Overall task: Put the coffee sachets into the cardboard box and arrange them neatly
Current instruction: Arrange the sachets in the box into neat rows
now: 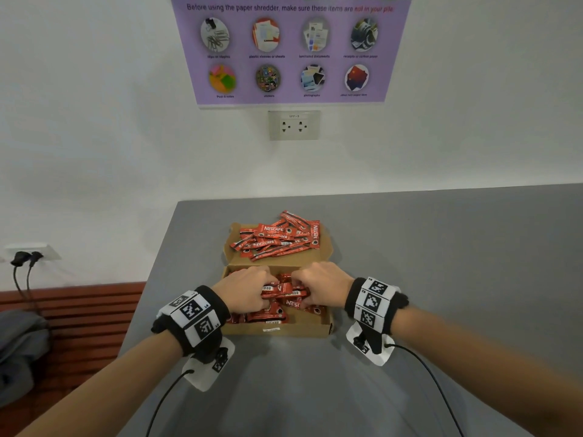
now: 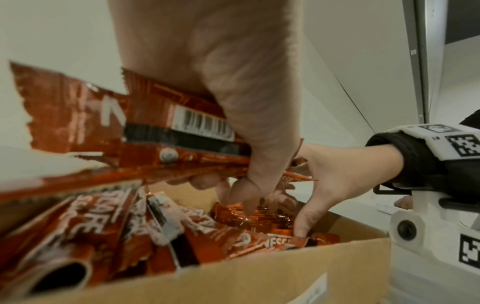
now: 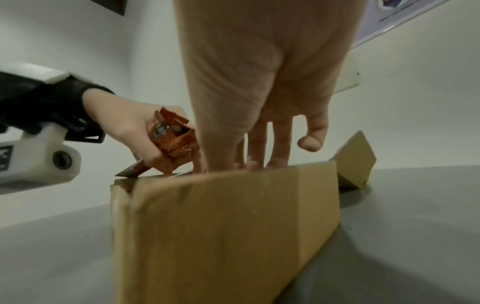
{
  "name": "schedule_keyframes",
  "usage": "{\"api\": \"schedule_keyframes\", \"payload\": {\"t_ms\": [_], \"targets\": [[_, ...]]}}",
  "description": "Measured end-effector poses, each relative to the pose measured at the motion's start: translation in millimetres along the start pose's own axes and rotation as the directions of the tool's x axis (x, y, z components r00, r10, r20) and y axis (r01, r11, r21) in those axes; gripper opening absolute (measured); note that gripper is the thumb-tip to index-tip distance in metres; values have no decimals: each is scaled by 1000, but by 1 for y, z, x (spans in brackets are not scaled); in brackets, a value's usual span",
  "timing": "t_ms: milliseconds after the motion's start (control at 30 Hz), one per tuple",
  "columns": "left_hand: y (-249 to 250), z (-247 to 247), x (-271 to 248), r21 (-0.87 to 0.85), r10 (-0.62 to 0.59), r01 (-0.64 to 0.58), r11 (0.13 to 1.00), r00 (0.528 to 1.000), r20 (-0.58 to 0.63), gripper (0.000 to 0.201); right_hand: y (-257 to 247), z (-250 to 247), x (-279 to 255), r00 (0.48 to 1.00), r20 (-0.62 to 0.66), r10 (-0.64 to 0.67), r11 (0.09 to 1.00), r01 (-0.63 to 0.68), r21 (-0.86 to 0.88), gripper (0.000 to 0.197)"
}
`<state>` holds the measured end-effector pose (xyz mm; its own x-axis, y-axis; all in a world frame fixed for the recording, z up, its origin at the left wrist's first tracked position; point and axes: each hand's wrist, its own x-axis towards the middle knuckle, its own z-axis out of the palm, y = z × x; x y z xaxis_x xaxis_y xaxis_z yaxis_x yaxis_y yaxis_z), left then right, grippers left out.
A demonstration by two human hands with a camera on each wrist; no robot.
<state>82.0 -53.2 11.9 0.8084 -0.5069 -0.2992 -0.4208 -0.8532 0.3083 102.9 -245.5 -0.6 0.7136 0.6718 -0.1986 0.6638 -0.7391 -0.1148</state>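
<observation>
progress: roughly half | our left hand (image 1: 244, 287) grips a sachet bundle (image 1: 282, 290) inside the cardboard box (image 1: 296, 329) | our right hand (image 1: 321, 287) fingers curled into sachets in the box, grip unclear | left: loose Nescafe sachets (image 1: 277, 238) on lid at 12 o'clock, rows untidy

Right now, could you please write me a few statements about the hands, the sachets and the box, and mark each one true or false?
1. The left hand holds a bunch of sachets. True.
2. The box sits on a wooden floor. False: it sits on a grey table.
3. A loose heap of sachets lies on the open lid. True.
4. The right hand rests on the table beside the box. False: its fingers reach down into the box.
5. The sachets are blue. False: they are red.
</observation>
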Motion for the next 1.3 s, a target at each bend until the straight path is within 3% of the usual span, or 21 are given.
{"api": "schedule_keyframes", "payload": {"t_ms": [333,533,833,1300], "targets": [[5,1,2,7,-17,17,1000,1000,9,25,5,5,-15,998,32,46,988,-41,-149,38],[2,0,1,13,-23,24,1000,1000,-19,22,2,5,-12,997,24,69,995,-67,-77,23],[3,-3,1,-10,-29,29,1000,998,-53,19,5,3,-11,994,64,89,994,-93,57,25],[3,-2,0,-36,-21,19,999,999,-49,10,5,1,-12,995,62,76,997,-78,25,31]]}}
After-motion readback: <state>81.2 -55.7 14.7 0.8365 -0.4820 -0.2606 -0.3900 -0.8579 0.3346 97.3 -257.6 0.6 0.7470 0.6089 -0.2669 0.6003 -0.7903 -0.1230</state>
